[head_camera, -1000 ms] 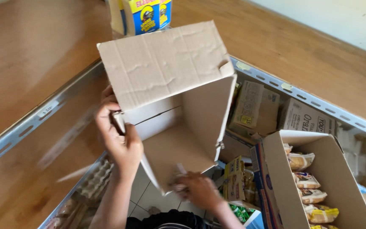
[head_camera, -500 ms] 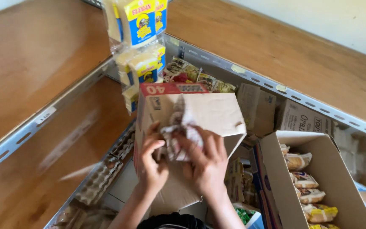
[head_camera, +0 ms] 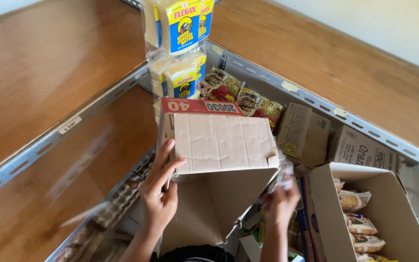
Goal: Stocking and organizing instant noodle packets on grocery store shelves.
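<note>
An empty brown cardboard box (head_camera: 219, 204) lies tilted in front of me, its top flap (head_camera: 224, 143) raised and a red printed flap behind it. My left hand (head_camera: 160, 191) grips the box's left edge, fingers spread onto the flap. My right hand (head_camera: 280, 204) is at the box's right side, closed on a crumpled clear wrapper (head_camera: 284, 173) just past the flap's corner.
Wooden shelves with grey metal rails (head_camera: 35, 150) meet in a corner. Yellow-and-blue packets (head_camera: 183, 29) are stacked at the back, with noodle packets (head_camera: 241, 94) beside them. Closed cartons (head_camera: 301, 133) stand right of the box, and an open carton (head_camera: 326, 204) holds snack packets.
The box has turned so its flap faces me. Both hands were together on the wrapper at the box front; the left now holds the box edge and the right has moved right with the wrapper.
</note>
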